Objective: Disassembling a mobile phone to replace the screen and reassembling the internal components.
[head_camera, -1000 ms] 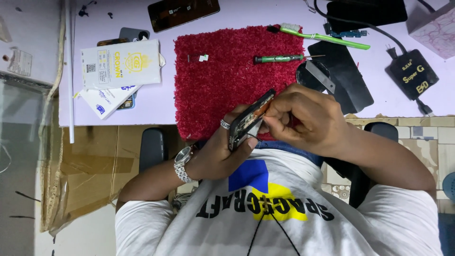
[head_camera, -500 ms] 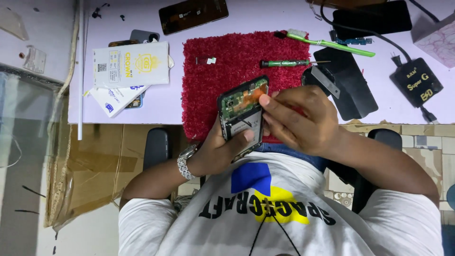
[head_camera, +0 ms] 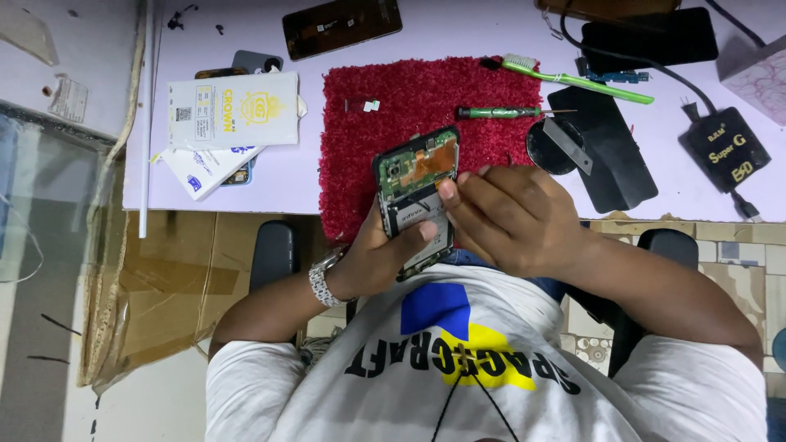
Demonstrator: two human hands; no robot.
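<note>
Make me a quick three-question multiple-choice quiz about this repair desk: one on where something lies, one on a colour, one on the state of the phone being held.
1. Where does the screwdriver lie?
A. on the red mat
B. on the floor
C. on the white booklet

2. What colour is the handle of the toothbrush?
A. blue
B. green
C. black

3. In what state is the phone that the hands hold?
A. sealed, with its back cover on
B. opened, with its inner boards bare
C. wrapped in a box

Answers:
1. A, its green grip rests on the mat's upper right part.
2. B, the long handle is bright green across the purple tabletop.
3. B, the left hand cradles it while the right hand touches its exposed orange and green insides.
</note>
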